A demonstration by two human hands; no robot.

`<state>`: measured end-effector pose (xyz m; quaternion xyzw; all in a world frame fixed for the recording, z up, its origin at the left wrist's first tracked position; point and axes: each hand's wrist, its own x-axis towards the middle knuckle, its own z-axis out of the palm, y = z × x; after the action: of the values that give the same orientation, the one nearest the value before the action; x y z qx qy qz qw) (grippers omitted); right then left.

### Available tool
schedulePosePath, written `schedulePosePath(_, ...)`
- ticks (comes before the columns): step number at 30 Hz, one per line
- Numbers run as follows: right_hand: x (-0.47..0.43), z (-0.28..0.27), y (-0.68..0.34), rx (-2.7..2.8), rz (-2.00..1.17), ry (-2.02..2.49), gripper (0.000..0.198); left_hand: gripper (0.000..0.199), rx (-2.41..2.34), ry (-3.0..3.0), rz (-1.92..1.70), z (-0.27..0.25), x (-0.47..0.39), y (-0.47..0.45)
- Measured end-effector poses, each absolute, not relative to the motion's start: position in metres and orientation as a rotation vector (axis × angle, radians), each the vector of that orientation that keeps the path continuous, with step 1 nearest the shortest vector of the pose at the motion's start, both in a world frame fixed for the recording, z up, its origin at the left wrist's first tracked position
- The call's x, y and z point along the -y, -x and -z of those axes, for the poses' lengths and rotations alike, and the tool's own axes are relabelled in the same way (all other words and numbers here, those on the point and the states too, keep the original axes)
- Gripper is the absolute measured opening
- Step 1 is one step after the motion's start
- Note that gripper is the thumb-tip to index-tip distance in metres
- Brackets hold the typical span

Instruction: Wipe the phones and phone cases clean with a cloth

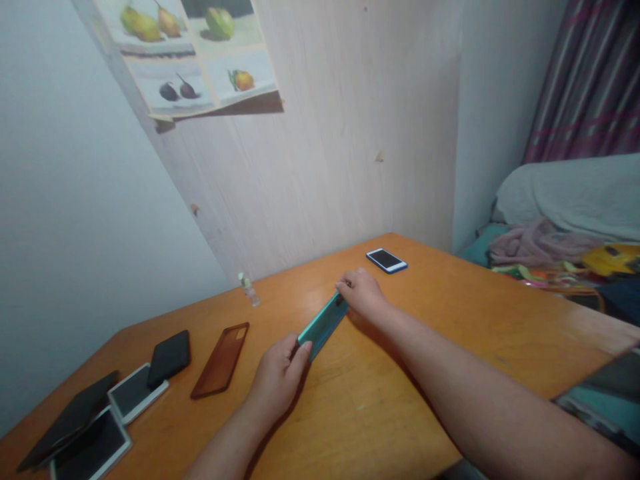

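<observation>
A teal smartphone (pixel 324 328) is held tilted above the wooden table, its back with the camera area partly in sight. My left hand (pixel 281 373) is closed on its lower left end, the thumb lying along the near edge. At the upper right end, my right hand (pixel 364 293) pinches the phone near the cameras. To the left of my left hand lies a brown see-through phone case (pixel 221 361), flat on the table. Beyond my right hand is a white-fronted phone (pixel 387 260) with a blue edge, screen up.
On the left of the table (pixel 395 413) lie a black phone or case (pixel 170 357), two white-framed devices (pixel 137 392) (pixel 93 448) and a dark flat item (pixel 70 420), partly overlapping. A small clear bottle (pixel 249 291) stands near the wall. Bedding (pixel 565 197) is at right.
</observation>
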<state>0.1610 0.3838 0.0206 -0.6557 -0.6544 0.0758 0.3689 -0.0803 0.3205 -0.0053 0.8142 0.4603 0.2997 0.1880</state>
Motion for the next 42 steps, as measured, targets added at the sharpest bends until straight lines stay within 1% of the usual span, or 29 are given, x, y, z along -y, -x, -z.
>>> schedulePosePath(3,-0.382,-0.021,-0.157,1.692,-0.198,1.683,0.023,0.036,-1.287,-2.272,-0.861,0.006,-0.321,0.08)
schedulePosePath(9,-0.362,-0.026,-0.132,1.879,-0.258,1.493,0.016,0.035,-1.26,-2.236,-0.852,0.006,-0.321,0.081)
schedulePosePath(14,-0.372,-0.028,-0.15,1.739,-0.268,1.67,0.022,0.035,-1.285,-2.271,-0.839,0.005,-0.321,0.08)
schedulePosePath(17,-0.373,-0.029,-0.153,1.716,-0.26,1.69,0.022,0.036,-1.284,-2.283,-0.848,0.005,-0.321,0.08)
schedulePosePath(21,-0.35,-0.029,-0.126,1.873,-0.313,1.503,0.019,0.034,-1.276,-2.271,-0.868,0.005,-0.321,0.08)
schedulePosePath(25,-0.325,-0.032,-0.1,2.046,-0.345,1.266,0.018,0.025,-1.145,-2.258,-0.878,0.003,-0.32,0.08)
schedulePosePath(27,-0.325,-0.035,-0.103,2.055,-0.364,1.308,0.019,0.025,-1.145,-2.265,-0.874,0.004,-0.32,0.08)
schedulePosePath(30,-0.336,-0.041,-0.12,1.925,-0.355,1.552,0.022,0.033,-1.246,-2.295,-0.855,0.006,-0.32,0.081)
schedulePosePath(33,-0.346,-0.043,-0.131,1.807,-0.296,1.722,0.021,0.035,-1.276,-2.307,-0.846,0.006,-0.32,0.081)
schedulePosePath(36,-0.338,-0.041,-0.121,1.884,-0.281,1.625,0.021,0.033,-1.283,-2.285,-0.852,0.003,-0.319,0.079)
schedulePosePath(39,-0.322,-0.038,-0.101,2.025,-0.293,1.42,0.022,0.025,-1.158,-2.267,-0.865,-0.001,-0.317,0.078)
schedulePosePath(42,-0.319,-0.04,-0.097,2.039,-0.277,1.434,0.021,0.026,-1.148,-2.295,-0.85,-0.002,-0.316,0.077)
